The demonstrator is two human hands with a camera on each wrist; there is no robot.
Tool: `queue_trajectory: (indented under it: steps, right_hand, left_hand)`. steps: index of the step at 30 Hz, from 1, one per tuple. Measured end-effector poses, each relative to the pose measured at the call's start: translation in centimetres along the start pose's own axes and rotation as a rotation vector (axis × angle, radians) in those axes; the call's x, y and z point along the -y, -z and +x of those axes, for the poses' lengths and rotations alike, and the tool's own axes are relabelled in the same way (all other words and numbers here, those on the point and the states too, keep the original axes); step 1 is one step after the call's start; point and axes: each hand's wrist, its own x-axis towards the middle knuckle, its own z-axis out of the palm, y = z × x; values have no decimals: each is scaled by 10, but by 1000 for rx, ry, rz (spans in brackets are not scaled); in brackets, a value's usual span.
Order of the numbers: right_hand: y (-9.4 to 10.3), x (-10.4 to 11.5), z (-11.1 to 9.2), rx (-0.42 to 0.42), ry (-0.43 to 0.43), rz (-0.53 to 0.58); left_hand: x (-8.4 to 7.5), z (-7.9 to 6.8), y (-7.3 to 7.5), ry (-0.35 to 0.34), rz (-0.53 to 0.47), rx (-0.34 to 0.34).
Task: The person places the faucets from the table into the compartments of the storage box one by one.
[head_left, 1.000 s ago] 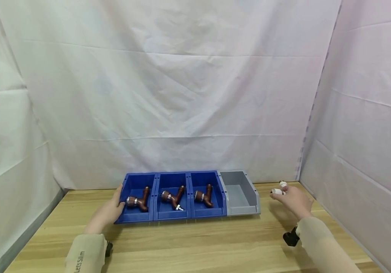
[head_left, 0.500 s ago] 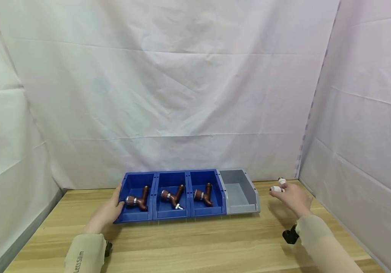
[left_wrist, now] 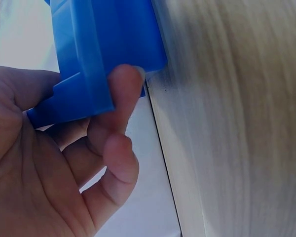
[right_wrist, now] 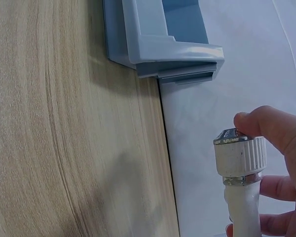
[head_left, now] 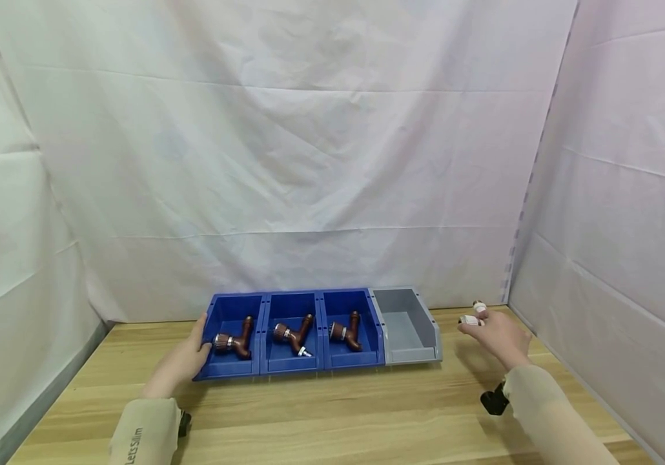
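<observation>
My left hand grips the left side wall of the leftmost blue bin, thumb on one face of the wall and fingers on the other. Over the table's right side, my right hand holds a white tap by its ribbed, chrome-capped knob and body. The thumb lies across the knob's cap in the right wrist view. Similar brown taps with ribbed knobs lie one to a bin: a left tap, a middle tap with a silver nozzle, and a right tap.
A grey bin adjoins the right end of the blue row, just left of my right hand. Behind the bins hangs a white curtain, with more white sheeting on both sides. Everything stands on a wood-grain table.
</observation>
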Motion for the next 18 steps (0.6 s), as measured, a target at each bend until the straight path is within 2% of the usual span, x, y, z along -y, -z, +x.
queue_trajectory:
  steps: [18]
  right_hand:
    - [11, 2, 0, -26, 6, 18]
  left_hand:
    - [1, 1, 1, -6, -1, 16]
